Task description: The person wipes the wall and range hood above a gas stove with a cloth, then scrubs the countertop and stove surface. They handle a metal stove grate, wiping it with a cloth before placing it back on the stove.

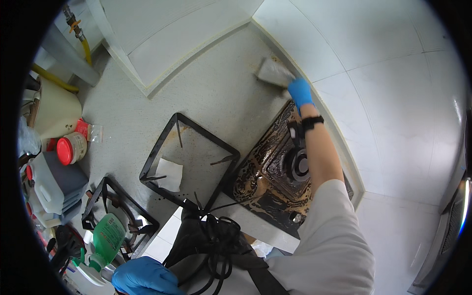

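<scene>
At the far right edge of the counter, beside the tiled wall, my right hand point(300, 91) in a blue glove grips a folded whitish cloth or paper wipe point(276, 72). The cloth lies against the counter and is slightly blurred; brown specks show around it. Below my right forearm sits a gas hob point(271, 173), coated in brown, greasy residue and partly covered by the arm. My left hand point(145, 276), also gloved in blue, is low in the picture next to a green spray bottle point(108, 234). Its fingers curl, and whatever may be under them is hidden.
A square black pan-support frame point(206, 132) lies on the grey counter point(217, 81), with a white paper piece point(169, 175) inside it. Another black frame point(132, 202) is by the spray bottle. Jugs point(57, 184), a red-lidded jar point(72, 148) and a cream bucket point(59, 107) crowd the left.
</scene>
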Motion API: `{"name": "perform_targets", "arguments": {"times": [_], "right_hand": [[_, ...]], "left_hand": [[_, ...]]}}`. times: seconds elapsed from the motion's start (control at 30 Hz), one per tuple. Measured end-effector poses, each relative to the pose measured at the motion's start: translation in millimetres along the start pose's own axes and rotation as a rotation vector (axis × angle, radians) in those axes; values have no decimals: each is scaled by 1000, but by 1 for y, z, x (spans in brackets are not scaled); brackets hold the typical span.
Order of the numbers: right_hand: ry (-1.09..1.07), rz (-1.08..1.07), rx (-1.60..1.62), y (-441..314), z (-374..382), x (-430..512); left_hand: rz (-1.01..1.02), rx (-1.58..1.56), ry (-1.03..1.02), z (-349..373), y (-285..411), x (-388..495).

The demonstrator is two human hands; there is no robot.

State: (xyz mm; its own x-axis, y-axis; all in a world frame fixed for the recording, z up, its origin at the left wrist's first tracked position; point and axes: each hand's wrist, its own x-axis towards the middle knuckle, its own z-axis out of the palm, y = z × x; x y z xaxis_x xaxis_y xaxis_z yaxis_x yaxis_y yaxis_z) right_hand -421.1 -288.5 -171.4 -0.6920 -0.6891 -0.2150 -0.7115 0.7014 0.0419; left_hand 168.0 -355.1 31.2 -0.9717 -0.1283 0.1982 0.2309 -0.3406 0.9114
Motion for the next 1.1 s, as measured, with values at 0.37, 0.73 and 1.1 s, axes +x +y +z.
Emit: {"name": "perform_targets", "arguments": {"times": [0.37, 0.73, 1.1], "right_hand": [[296, 112, 950, -3, 21, -7], [325, 167, 1300, 64, -71, -118], [207, 131, 1148, 106, -105, -188]], "left_hand": [[-30, 2, -70, 3, 11, -2], [-6, -123, -133, 35, 17, -18], [85, 52, 77, 145, 11, -83]]}}
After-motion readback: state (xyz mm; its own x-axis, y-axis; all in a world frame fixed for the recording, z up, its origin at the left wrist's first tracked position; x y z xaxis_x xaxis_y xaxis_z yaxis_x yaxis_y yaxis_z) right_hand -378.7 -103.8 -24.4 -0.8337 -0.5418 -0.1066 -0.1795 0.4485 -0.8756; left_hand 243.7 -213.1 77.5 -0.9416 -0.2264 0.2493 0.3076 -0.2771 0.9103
